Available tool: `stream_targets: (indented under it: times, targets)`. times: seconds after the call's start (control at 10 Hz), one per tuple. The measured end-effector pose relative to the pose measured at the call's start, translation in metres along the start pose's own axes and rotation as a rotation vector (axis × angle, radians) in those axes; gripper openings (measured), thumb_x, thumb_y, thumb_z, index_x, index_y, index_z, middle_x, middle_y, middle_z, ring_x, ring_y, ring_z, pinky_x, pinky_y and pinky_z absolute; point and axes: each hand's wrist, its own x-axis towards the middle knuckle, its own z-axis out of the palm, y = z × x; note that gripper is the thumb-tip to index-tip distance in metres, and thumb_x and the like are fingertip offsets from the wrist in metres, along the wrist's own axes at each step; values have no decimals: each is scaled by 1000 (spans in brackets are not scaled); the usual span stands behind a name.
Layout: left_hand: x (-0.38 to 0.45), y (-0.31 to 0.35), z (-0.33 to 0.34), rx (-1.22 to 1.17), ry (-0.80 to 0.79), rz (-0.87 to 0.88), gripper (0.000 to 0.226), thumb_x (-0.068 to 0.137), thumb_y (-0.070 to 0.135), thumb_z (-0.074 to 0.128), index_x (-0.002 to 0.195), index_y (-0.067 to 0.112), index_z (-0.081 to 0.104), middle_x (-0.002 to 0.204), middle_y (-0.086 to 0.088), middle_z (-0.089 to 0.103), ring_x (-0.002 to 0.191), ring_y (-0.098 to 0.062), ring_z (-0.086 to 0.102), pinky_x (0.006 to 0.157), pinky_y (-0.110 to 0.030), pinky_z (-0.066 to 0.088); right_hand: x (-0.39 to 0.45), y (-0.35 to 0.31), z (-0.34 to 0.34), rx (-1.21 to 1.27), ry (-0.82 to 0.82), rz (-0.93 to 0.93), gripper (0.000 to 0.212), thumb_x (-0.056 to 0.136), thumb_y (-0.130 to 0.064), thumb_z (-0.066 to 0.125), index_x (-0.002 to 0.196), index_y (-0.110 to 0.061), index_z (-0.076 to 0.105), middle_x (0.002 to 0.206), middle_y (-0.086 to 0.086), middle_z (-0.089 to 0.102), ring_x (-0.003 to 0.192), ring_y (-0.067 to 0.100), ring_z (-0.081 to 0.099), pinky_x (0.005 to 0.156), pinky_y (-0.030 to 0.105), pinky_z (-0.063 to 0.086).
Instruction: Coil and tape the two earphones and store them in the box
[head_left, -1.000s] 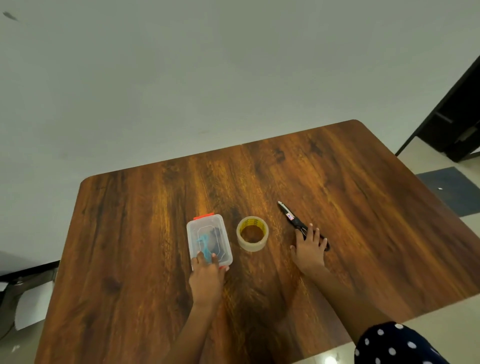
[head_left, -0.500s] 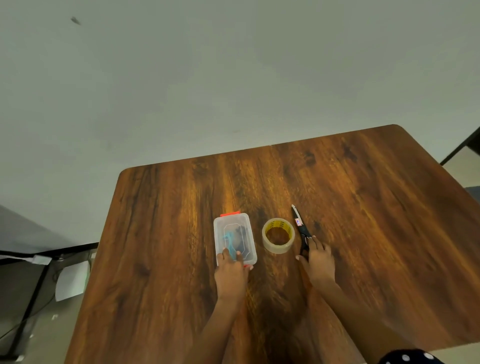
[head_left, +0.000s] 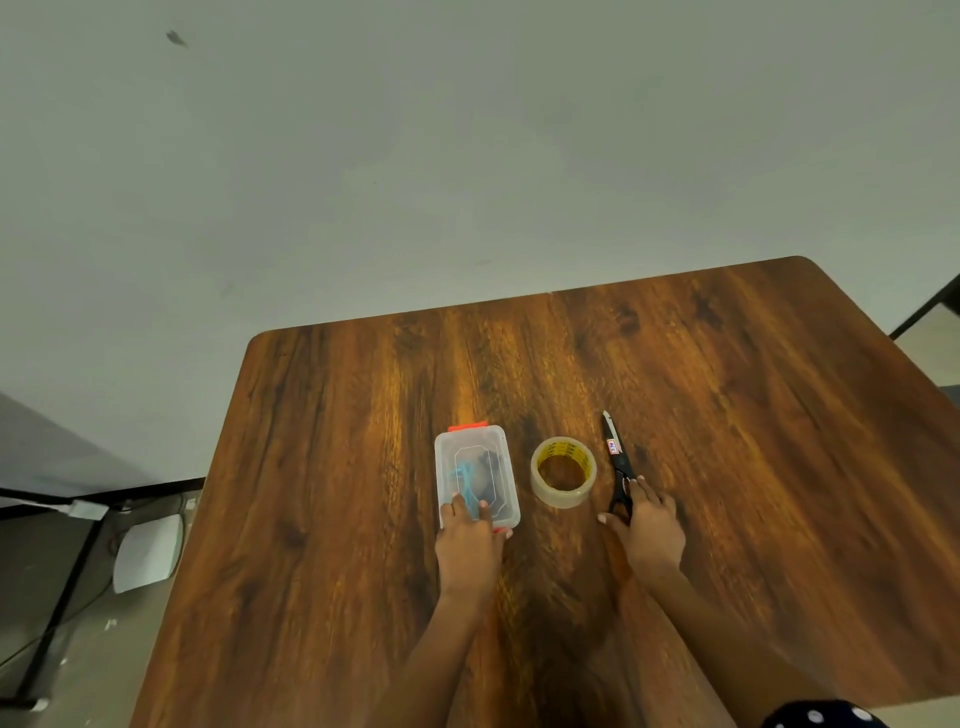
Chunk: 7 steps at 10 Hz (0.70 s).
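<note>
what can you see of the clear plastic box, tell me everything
The clear plastic box is small, rectangular with rounded corners, its lid on, with an orange-red latch at the far end and another at the near end. It lies flat on the wooden table, left of the tape roll. Blue and dark cords show blurrily through it. The left hand rests fingers on its near end.

There is one table (head_left: 727, 415). On it sit one clear box (head_left: 498, 447), one roll of tape (head_left: 563, 472) and one pair of scissors (head_left: 618, 467). Inside the box are two earphones: one blue (head_left: 464, 480), one black (head_left: 491, 460). Two hands: left (head_left: 467, 545), right (head_left: 649, 530).
</note>
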Motion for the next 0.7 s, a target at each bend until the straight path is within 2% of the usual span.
stream_targets:
  times: [0.2, 0.4, 0.5, 0.7]
  targets:
    - [2, 1, -5, 2, -39, 6, 56, 96, 46, 44, 146, 23, 33, 152, -2, 28, 133, -15, 38, 106, -22, 39, 0, -1, 0, -23, 15, 5, 74, 81, -52, 64, 142, -17, 38, 150, -1, 37, 135, 22, 34, 93, 35, 49]
    - [8, -8, -14, -142, -59, -39, 67, 79, 55, 66, 135, 25, 47, 143, 3, 43, 127, -14, 45, 105, -25, 39, -2, 1, -4, -32, 38, -19, 75, 80, -55, 64, 141, -18, 41, 150, -2, 37, 134, 20, 36, 91, 33, 49]
    - [11, -14, -18, -206, -14, -60, 59, 80, 53, 66, 130, 24, 53, 139, 4, 48, 122, -13, 49, 102, -25, 41, -4, 4, -5, -16, 67, -37, 70, 83, -56, 60, 139, -17, 43, 149, 0, 40, 134, 19, 37, 94, 34, 48]
    - [9, -14, -30, -111, 108, -8, 46, 96, 47, 43, 133, 22, 53, 141, 2, 49, 125, -15, 46, 101, -27, 42, -13, -2, -5, 59, 171, -77, 53, 95, -47, 45, 135, -13, 48, 142, 4, 48, 132, 19, 42, 99, 35, 47]
